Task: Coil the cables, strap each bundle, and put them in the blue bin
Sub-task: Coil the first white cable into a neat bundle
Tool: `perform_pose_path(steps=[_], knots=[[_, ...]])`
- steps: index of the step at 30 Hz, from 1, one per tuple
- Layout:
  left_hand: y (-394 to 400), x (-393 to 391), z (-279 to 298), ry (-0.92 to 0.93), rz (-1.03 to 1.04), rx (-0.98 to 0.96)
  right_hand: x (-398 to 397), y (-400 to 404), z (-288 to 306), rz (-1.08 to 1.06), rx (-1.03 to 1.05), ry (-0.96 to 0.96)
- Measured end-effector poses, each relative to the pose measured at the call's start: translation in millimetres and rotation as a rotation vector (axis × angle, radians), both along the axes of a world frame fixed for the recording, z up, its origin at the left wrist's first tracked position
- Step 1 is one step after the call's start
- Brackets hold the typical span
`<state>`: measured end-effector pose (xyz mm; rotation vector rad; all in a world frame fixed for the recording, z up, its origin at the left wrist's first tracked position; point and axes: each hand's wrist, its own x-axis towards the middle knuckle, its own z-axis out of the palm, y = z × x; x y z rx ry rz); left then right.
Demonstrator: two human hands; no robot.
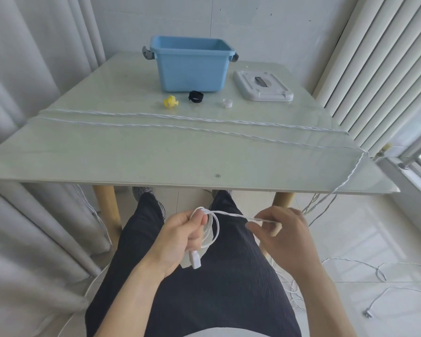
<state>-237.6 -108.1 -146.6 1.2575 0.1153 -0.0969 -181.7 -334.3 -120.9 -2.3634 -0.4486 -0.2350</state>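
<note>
left hand (180, 233) grip curled round small white cable coil (210, 228), right hand (281, 229) grip pinching the cable strand, blue bin (191, 64) at tabletop (107, 147) far edge, three straps (195, 96) just before it

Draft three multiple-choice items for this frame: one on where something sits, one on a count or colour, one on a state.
1. Where does the white plastic bin lid lie?
A. On the glass table, right of the blue plastic bin
B. On top of the bin
C. On the floor

2. How many small straps lie in front of the bin?
A. One
B. Three
C. Five

3. What is the left hand doing?
A. Resting flat on the table
B. Holding nothing
C. Gripping a small coil of white cable

Answers: 1 A, the lid lies beside the open bin. 2 B, a yellow strap, a black strap and a whitish strap. 3 C, loops hang from its curled fingers while the right hand pinches the strand.
</note>
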Motion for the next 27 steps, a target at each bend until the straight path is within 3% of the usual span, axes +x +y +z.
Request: perform_pose_path(steps=[2,6,12,15,20,27], knots=[[-3,0,0,0.002,0.029,-0.049,12,-12,-3,-0.079,-0.052,-0.122],[-10,5,22,-0.047,-0.091,-0.02,36,-37,24,-0.302,0.106,-0.274],[-46,34,87,-0.162,-0.293,-0.078,59,-70,70,-0.278,0.207,-0.148],[-64,57,107,-0.165,-0.188,-0.082,84,-85,93,-0.335,0.084,-0.109],[-82,103,126,-0.036,-0.084,-0.214,133,-109,91,-0.32,-0.353,0.062],[-90,130,123,0.125,-0.046,-0.116,180,-132,89,-0.32,-0.366,0.201]])
